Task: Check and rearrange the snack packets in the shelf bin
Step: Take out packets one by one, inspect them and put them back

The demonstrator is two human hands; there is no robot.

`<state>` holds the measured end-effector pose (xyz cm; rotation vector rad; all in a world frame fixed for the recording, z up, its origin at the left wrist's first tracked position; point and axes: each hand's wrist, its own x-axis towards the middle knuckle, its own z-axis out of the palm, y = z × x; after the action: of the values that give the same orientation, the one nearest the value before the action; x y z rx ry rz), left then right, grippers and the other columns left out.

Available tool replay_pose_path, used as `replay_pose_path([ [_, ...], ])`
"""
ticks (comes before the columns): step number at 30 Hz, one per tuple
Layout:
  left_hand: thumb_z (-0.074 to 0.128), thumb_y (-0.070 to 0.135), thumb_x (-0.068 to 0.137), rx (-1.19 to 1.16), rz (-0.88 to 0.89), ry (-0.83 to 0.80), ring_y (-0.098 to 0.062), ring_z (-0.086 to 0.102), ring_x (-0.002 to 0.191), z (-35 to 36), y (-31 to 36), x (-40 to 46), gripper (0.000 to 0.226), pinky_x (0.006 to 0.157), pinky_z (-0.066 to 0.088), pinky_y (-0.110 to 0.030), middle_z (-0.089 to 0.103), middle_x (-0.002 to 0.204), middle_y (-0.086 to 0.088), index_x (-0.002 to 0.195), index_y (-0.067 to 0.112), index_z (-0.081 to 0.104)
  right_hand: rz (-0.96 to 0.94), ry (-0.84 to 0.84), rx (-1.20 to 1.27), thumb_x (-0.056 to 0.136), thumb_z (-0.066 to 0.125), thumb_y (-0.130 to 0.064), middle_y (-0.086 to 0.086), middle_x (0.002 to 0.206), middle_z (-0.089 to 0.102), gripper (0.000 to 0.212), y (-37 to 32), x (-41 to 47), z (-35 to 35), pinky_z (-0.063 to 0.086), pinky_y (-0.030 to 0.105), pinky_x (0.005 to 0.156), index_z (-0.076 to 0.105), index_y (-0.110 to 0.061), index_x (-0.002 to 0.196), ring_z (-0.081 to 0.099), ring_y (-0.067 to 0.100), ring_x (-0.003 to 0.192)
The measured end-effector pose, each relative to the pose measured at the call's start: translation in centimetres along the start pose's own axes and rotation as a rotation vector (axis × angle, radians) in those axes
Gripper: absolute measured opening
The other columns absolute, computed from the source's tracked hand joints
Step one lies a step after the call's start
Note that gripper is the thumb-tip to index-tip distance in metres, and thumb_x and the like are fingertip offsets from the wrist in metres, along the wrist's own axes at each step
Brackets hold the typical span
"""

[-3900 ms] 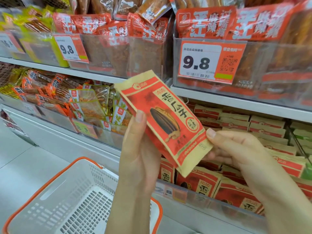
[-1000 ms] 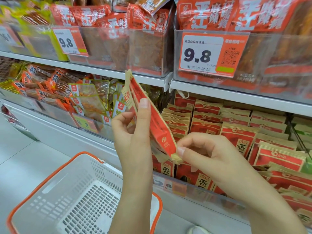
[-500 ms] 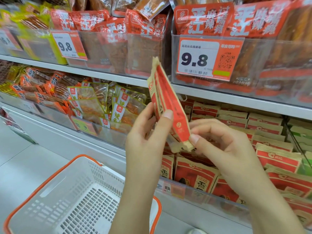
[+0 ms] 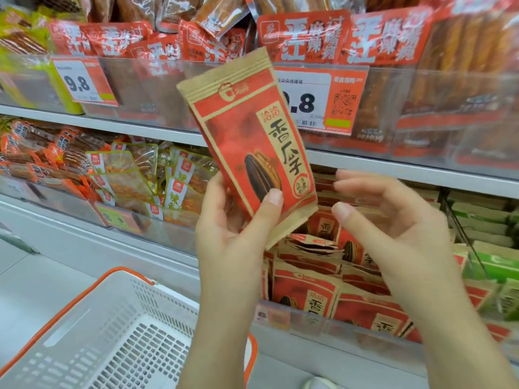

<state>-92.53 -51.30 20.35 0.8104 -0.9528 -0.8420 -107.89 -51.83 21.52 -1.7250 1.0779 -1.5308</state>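
Shop shelf (image 4: pixel 393 167), bin (image 4: pixel 323 318) of red packets below.
Left hand (image 4: pixel 233 220) pinches one packet (image 4: pixel 247 136) upright, front showing; right hand (image 4: pixel 393 220) beside it, fingers loosely spread, holding nothing.

Packet-filled bin (image 4: pixel 331 322) on shelf (image 4: pixel 365 357)

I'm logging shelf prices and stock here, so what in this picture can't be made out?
- Right price tag, head view: its first digit is hidden behind the held packet.
- Packets in the bin: the left hand and right hand cover many, so no count.
- Left price tag: small print blurred.
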Motion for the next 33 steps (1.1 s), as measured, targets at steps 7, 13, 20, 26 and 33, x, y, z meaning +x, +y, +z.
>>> replay_pose_path([
  [7,0.067,0.009,0.08,0.103,-0.043,-0.329,-0.009,0.069,0.102,3.7,-1.8,-1.2,0.036,0.084,0.053,-0.021,0.073,0.106,0.006,0.114,0.022,0.062,0.012,0.089,0.023,0.076,0.076,-0.039,-0.02,0.101,0.072,0.033,-0.6,0.8,-5.4,0.051,0.013,0.078,0.066,-0.035,0.107,0.065,-0.001,0.098],
  [13,0.069,0.014,0.091,0.421,-0.042,-0.485,-0.002,0.064,0.106,6.6,-3.3,-1.8,0.034,0.089,0.053,-0.029,0.07,0.109,0.016,0.12,0.031,0.062,-0.016,0.048,0.057,0.073,0.069,-0.028,-0.019,0.086,0.073,0.023,-0.4,0.7,-7.9,0.053,0.015,0.072,0.071,-0.046,0.087,0.068,0.0,0.083],
  [20,0.066,0.032,0.093,0.628,-0.017,-0.362,0.005,0.058,0.113,5.8,-4.5,-0.7,0.039,0.091,0.049,-0.023,0.064,0.121,0.02,0.13,0.039,0.056,0.043,0.059,0.016,0.076,0.067,-0.025,-0.022,0.088,0.072,0.018,2.4,1.0,-8.4,0.05,0.011,0.072,0.066,-0.037,0.09,0.067,-0.002,0.085],
  [26,0.062,0.017,0.096,0.384,-0.036,-0.032,-0.003,0.067,0.097,4.8,-3.7,0.1,0.041,0.089,0.051,-0.022,0.072,0.101,0.015,0.127,0.039,0.048,0.132,0.011,0.004,0.084,0.067,-0.015,-0.02,0.094,0.072,0.022,3.2,1.5,-8.6,0.05,0.011,0.074,0.065,-0.033,0.097,0.067,-0.001,0.089],
  [33,0.057,0.015,0.097,0.523,0.007,-0.266,-0.005,0.068,0.084,3.7,-3.0,-0.2,0.021,0.077,0.05,-0.014,0.074,0.088,0.015,0.103,0.032,0.069,0.278,-0.099,-0.734,0.085,0.069,-0.034,-0.012,0.093,0.063,0.01,3.9,1.0,-7.8,0.038,0.026,0.074,0.06,-0.037,0.086,0.055,0.009,0.09],
])
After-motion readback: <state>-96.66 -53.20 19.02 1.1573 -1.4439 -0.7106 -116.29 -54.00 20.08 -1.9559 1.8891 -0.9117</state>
